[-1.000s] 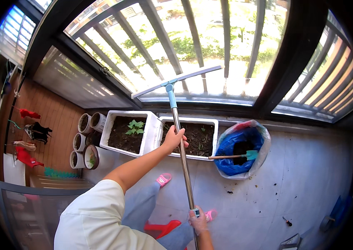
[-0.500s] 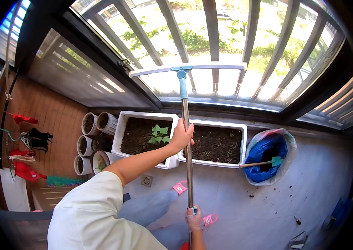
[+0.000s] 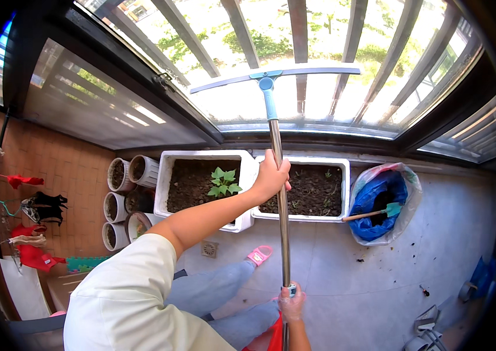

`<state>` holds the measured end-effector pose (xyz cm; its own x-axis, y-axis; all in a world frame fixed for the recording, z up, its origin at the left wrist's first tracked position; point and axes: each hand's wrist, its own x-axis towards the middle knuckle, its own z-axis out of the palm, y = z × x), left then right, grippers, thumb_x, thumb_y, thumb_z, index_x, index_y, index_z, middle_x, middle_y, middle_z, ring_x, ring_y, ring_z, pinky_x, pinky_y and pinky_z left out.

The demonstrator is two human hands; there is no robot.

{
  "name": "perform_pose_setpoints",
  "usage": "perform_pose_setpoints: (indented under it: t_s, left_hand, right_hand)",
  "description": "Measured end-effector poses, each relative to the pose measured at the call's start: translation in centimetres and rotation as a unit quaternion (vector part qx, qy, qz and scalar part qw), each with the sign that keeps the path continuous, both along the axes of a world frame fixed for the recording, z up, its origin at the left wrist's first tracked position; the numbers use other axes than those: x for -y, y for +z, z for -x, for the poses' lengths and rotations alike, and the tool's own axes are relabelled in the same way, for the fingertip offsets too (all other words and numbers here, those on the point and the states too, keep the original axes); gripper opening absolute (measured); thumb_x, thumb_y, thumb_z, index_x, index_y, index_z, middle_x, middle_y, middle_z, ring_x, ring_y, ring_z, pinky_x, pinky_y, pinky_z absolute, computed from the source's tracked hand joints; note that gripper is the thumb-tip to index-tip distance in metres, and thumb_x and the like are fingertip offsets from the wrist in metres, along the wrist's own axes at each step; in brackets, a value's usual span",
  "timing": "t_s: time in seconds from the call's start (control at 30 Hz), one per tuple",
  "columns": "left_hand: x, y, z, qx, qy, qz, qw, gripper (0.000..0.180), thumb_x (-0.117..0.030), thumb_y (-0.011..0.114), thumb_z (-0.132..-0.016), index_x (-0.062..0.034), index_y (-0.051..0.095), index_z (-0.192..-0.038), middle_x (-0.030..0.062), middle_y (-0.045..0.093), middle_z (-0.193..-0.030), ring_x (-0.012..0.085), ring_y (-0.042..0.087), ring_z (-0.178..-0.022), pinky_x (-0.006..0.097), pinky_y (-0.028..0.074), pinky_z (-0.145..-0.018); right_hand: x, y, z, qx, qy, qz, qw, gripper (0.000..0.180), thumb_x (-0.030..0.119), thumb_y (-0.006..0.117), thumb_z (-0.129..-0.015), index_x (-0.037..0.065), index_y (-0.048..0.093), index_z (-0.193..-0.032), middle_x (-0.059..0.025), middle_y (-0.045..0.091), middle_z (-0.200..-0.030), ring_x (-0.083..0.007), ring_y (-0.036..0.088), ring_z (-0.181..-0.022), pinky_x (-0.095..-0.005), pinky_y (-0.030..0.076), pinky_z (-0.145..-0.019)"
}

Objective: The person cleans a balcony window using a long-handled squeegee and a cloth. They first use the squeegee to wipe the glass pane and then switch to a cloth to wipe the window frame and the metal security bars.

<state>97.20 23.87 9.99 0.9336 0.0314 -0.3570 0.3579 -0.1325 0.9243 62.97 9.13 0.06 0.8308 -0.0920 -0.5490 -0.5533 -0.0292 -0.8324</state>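
I hold the long squeegee (image 3: 269,104) with two hands: my left hand (image 3: 272,174) is closed around the middle of its steel pole (image 3: 284,240), and my right hand (image 3: 292,303) is closed around it lower down, beside a pale blue collar. Some fingers of the left hand are hidden behind the pole, and the right hand is a little blurred. The blue head and its wide blade are in front of the bright window (image 3: 248,108); whether the blade touches the glass, I cannot tell. The bottom end of the pole is cut off by the lower edge. Under the window stand two white foam boxes. The left box (image 3: 201,154) contains dark soil and one leafy green plant (image 3: 224,182); my forearm covers part of its near side. The right box (image 3: 318,218) contains soil with small sprouts, and the pole crosses in front of it. Next to it, a whitish bag (image 3: 410,187) with a blue lining holds something dark, which I cannot make out well, and a small shovel (image 3: 393,209) lies across it, its wooden handle reaching over the rim. At left, white pots (image 3: 118,175) with soil are grouped closely; my sleeve partly hides the nearest ones. Grey objects (image 3: 426,327) at lower right are unclear.
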Motion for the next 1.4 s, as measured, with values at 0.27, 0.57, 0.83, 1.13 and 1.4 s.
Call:
perform_pose_setpoints:
  t_s: [0.27, 0.57, 0.83, 1.13, 1.4]
  left_hand:
    - [0.8, -4.0, -0.9, 0.055, 0.047, -0.057, 0.996, 0.022, -0.019, 0.044, -0.087, -0.0012, 0.031, -0.088, 0.0086, 0.048, -0.059, 0.0179, 0.052, -0.039, 0.031, 0.043, -0.037]
    - [2.6, -14.4, -1.1, 0.065, 0.063, -0.092, 0.992, 0.02, -0.017, 0.044, -0.087, -0.0009, 0.032, -0.084, 0.0082, 0.047, -0.056, 0.0172, 0.05, -0.036, 0.03, 0.041, -0.035]
    - [6.7, -25.4, -1.1, 0.015, 0.054, -0.117, 0.992, 0.022, -0.016, 0.045, -0.084, 0.0021, 0.033, -0.086, 0.0117, 0.05, -0.06, 0.0198, 0.053, -0.038, 0.032, 0.044, -0.036]
    - [9.4, -33.7, -0.9, -0.018, 0.029, -0.155, 0.987, 0.022, -0.016, 0.045, -0.083, 0.0024, 0.033, -0.086, 0.0146, 0.051, -0.061, 0.0224, 0.054, -0.038, 0.035, 0.044, -0.035]
    - [11.1, -32.9, 0.5, -0.034, 0.02, -0.133, 0.99, 0.019, -0.017, 0.043, -0.085, -0.0012, 0.033, -0.084, 0.0075, 0.046, -0.054, 0.018, 0.05, -0.037, 0.03, 0.041, -0.035]
  right_hand:
    - [-0.1, -3.9, -2.9, 0.011, 0.035, 0.046, 0.998, 0.043, 0.038, 0.062, -0.081, 0.002, 0.051, -0.101, -0.0093, 0.056, -0.074, -0.0198, 0.055, -0.067, -0.0313, 0.045, -0.064]
    - [1.2, -11.3, -3.1, 0.028, 0.018, 0.059, 0.998, 0.043, 0.038, 0.062, -0.081, 0.002, 0.051, -0.101, -0.0115, 0.057, -0.071, -0.024, 0.057, -0.065, -0.0335, 0.046, -0.063]
    - [4.7, -19.1, -2.4, -0.007, 0.012, 0.072, 0.997, 0.04, 0.037, 0.062, -0.08, 0.003, 0.053, -0.099, -0.0137, 0.059, -0.075, -0.0259, 0.058, -0.068, -0.0347, 0.046, -0.066]
    - [6.3, -24.3, -2.1, -0.047, -0.006, 0.063, 0.997, 0.037, 0.037, 0.061, -0.081, 0.004, 0.053, -0.096, -0.0133, 0.058, -0.068, -0.028, 0.058, -0.063, -0.0357, 0.046, -0.061]
    - [8.3, -23.8, -0.4, -0.046, -0.022, 0.074, 0.996, 0.038, 0.037, 0.063, -0.079, 0.005, 0.053, -0.098, -0.0139, 0.06, -0.071, -0.0278, 0.059, -0.065, -0.0365, 0.046, -0.061]
